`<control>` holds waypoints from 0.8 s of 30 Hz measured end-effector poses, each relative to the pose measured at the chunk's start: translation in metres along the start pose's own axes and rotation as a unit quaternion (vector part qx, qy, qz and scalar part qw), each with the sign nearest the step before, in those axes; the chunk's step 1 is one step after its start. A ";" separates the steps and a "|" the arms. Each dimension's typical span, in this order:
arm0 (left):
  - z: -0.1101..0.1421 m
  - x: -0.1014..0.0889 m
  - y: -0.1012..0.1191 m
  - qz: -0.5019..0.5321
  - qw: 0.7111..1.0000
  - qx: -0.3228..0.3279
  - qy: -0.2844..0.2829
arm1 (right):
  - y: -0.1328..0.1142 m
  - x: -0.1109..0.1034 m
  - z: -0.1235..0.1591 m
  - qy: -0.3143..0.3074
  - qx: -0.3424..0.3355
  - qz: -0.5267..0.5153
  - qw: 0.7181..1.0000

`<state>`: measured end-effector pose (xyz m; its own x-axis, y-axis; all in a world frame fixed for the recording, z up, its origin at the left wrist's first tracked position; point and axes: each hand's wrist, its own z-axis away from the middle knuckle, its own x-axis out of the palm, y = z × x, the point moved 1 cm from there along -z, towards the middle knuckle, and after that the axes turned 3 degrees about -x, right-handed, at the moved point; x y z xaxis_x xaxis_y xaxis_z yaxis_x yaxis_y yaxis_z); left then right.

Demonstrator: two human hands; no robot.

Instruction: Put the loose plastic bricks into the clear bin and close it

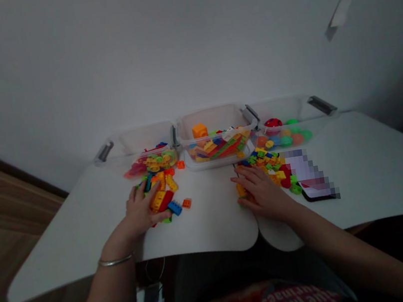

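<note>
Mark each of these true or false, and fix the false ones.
1. The left hand rests on a pile of toy bricks. True.
2. A bangle is on the right wrist. False: it is on the left wrist.
3. Three clear plastic bins stand in a row along the far edge of the table. True.
4. The right hand holds a brick up in the air. False: it is down at the table, against a yellow brick.
5. An orange cube brick sits in the middle bin. True.

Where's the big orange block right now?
In the head view, the orange cube-shaped block sits toward the left end of the middle clear plastic bin, on top of the heap of coloured bricks inside it.
</note>
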<state>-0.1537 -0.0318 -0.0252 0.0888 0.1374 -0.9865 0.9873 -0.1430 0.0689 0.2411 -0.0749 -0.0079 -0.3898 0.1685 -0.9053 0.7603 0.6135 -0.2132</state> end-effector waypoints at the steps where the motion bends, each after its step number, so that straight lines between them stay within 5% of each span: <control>1: -0.001 0.002 0.003 0.010 1.000 -0.013 -0.010 | 0.000 0.003 0.003 -0.010 -0.001 0.006 1.000; 8: -0.008 0.008 0.058 0.053 0.998 -0.037 0.014 | -0.003 0.010 0.003 -0.007 -0.012 0.004 1.000; 16: -0.003 -0.001 0.132 0.056 0.984 -0.163 0.048 | -0.003 0.015 0.003 -0.001 -0.009 -0.019 1.000; 24: 0.002 -0.009 0.181 0.026 0.988 -0.132 0.074 | -0.007 0.021 0.001 -0.007 -0.031 -0.011 0.999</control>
<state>0.0243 -0.0605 -0.0045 0.1393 0.2810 -0.9495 0.9792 0.1037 0.1743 0.2280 -0.0767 -0.0254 -0.3978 0.1437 -0.9061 0.7175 0.6643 -0.2096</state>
